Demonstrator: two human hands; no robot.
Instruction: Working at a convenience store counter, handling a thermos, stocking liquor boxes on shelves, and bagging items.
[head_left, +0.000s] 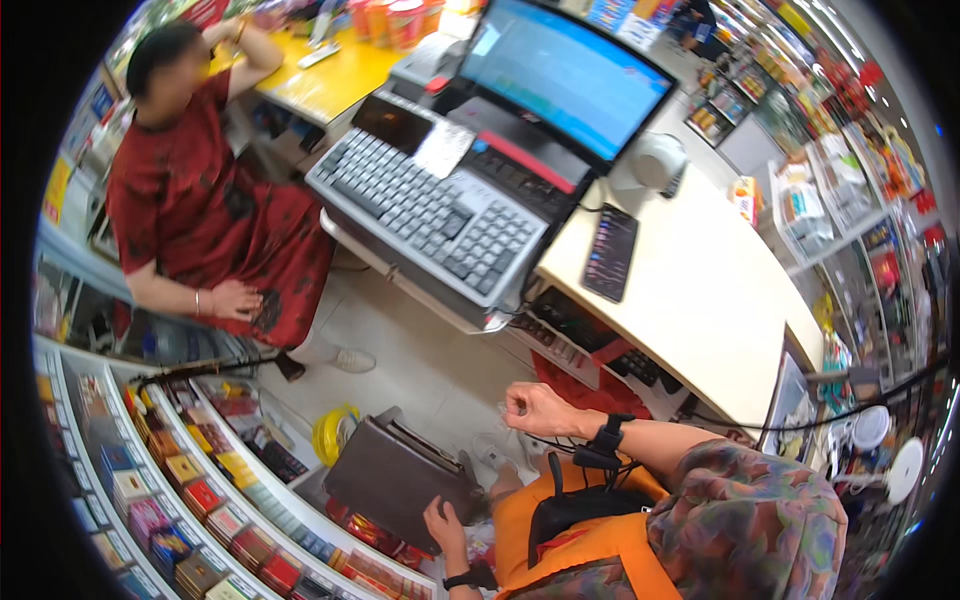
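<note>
My right hand is curled into a loose fist, with nothing visible in it, in front of the counter's open shelf. Black cables and a dark wrist strap are at that wrist. Below it, my left hand has its fingers apart at the near edge of a brown leather-like seat or case; whether it touches is unclear. Farther off, a large grey keyboard lies below a lit monitor. A small black keypad or remote rests on the pale counter.
A seated person in red is at the left, one hand on the lap, the other raised near the head. Shelves of small boxes curve along the lower left. A yellow roll-like object stands beside the brown item. Cables hang at the right.
</note>
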